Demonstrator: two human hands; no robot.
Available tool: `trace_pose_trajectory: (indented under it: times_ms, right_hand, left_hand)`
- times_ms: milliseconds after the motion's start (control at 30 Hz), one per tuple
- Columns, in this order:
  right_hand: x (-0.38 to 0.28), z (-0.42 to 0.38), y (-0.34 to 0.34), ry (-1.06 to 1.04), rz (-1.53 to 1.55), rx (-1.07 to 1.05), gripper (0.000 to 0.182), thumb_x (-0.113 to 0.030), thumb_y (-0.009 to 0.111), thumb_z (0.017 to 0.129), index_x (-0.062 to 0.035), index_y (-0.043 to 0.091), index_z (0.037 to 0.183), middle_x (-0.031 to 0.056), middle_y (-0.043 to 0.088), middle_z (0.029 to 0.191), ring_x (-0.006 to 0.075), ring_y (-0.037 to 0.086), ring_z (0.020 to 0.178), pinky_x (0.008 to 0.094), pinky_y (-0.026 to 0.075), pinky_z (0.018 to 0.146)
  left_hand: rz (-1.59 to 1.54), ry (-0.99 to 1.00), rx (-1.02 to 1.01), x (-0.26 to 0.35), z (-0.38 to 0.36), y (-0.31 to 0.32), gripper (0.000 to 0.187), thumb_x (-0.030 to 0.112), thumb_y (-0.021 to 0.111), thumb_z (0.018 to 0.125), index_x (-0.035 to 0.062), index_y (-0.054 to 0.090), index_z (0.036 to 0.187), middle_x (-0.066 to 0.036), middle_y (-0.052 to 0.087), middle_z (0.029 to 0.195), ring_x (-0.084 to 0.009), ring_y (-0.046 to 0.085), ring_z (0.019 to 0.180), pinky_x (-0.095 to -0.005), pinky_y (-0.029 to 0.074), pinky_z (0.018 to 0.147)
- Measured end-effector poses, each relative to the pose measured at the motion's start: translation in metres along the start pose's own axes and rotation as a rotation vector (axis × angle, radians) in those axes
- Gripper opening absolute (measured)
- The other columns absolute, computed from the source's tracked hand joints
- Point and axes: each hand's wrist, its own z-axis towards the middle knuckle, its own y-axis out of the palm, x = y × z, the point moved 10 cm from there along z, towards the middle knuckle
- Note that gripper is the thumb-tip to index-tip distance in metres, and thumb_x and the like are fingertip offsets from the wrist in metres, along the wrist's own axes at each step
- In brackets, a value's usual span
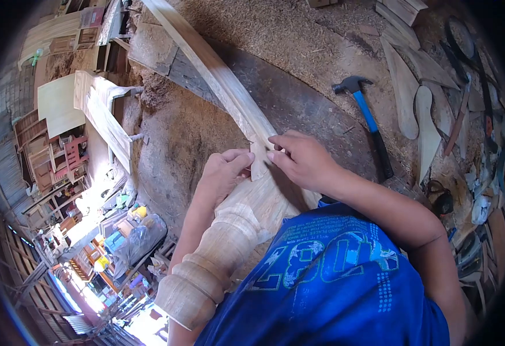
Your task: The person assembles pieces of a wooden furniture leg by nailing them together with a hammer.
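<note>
A turned wooden leg (232, 236) lies along the front of my blue shirt, its rounded, ringed end toward the lower left. A long wooden rail (218, 75) runs from its squared block to the top of the view. At the joint, a small flat wood piece (259, 161) sits against the block. My left hand (223, 176) is closed, thumb and fingers pinching the near edge of that piece. From the other side, my right hand (304, 158) has its thumb and index finger pressed close together at the joint; whatever is between them is too small to make out.
A claw hammer (367, 118) with a blue and black handle lies right of my hands. Beyond it are cut wood pieces (402, 86) and a handsaw-like tool (457, 115). Sawdust (316, 52) covers the surface. Furniture parts (99, 109) stand at the left.
</note>
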Motion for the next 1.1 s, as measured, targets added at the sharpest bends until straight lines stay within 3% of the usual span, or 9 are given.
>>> trace_pose_trajectory:
  times_ms: [33,233,500,767,867,967,1100]
  right_hand:
    - [0.0,0.002,0.002,0.003,-0.012,0.006,0.031,-0.026,0.061,0.095,0.001,0.068,0.11,0.024,0.064,0.097,0.0432,0.063,0.095,0.0497,0.05,0.085]
    - [-0.008,0.009,0.02,0.02,-0.047,-0.075,0.032,-0.026,0.059,0.097,0.0028,0.066,0.108,0.0265,0.062,0.096,0.0444,0.06,0.097,0.0506,0.048,0.087]
    - [-0.01,0.011,0.02,0.058,-0.007,-0.066,0.031,-0.024,0.059,0.096,0.0047,0.065,0.103,0.0273,0.062,0.094,0.0451,0.059,0.096,0.0509,0.047,0.086]
    - [-0.007,0.013,0.023,0.081,0.003,-0.099,0.034,-0.025,0.058,0.095,0.0011,0.068,0.115,0.027,0.063,0.098,0.043,0.061,0.099,0.0477,0.048,0.089]
    - [-0.007,0.015,0.025,0.077,-0.01,-0.121,0.034,-0.026,0.058,0.095,0.0012,0.069,0.113,0.0269,0.063,0.098,0.0431,0.061,0.098,0.048,0.048,0.088]
    - [-0.007,0.015,0.027,0.091,-0.042,-0.153,0.036,-0.029,0.057,0.097,0.002,0.068,0.111,0.0267,0.062,0.097,0.0432,0.06,0.098,0.0482,0.048,0.088]
    - [-0.015,0.016,0.028,0.09,-0.118,-0.192,0.039,-0.033,0.055,0.099,0.0028,0.067,0.109,0.0267,0.062,0.098,0.0436,0.06,0.098,0.0484,0.048,0.087]
  left_hand:
    - [-0.068,-0.029,0.006,-0.004,0.0,0.001,0.039,0.019,0.071,0.091,-0.0109,0.066,0.117,-0.012,0.072,0.1,-0.0148,0.066,0.084,-0.0277,0.052,0.077]
    - [-0.243,-0.026,-0.052,-0.012,0.004,0.004,0.034,0.012,0.072,0.091,-0.0111,0.065,0.116,-0.012,0.071,0.101,-0.0142,0.067,0.086,-0.0288,0.054,0.078]
    - [-0.327,-0.012,-0.068,-0.018,0.009,0.005,0.034,0.01,0.071,0.091,-0.0101,0.064,0.117,-0.011,0.07,0.101,-0.015,0.067,0.088,-0.028,0.053,0.078]
    - [-0.377,0.019,-0.109,-0.015,0.008,0.009,0.04,0.01,0.071,0.09,-0.0093,0.06,0.124,-0.012,0.068,0.11,-0.0162,0.067,0.091,-0.0296,0.054,0.08]
    - [-0.346,0.023,-0.088,-0.014,0.008,0.008,0.04,0.01,0.071,0.09,-0.0091,0.06,0.123,-0.012,0.068,0.11,-0.0163,0.067,0.091,-0.0298,0.054,0.08]
    - [-0.328,0.013,-0.076,-0.014,0.008,0.008,0.042,0.011,0.072,0.09,-0.0091,0.059,0.124,-0.011,0.069,0.109,-0.0163,0.067,0.09,-0.0299,0.054,0.079]
    - [-0.254,0.008,-0.085,-0.019,0.013,0.004,0.032,0.017,0.073,0.087,-0.0066,0.067,0.108,-0.007,0.068,0.091,-0.013,0.063,0.078,-0.0264,0.049,0.071]
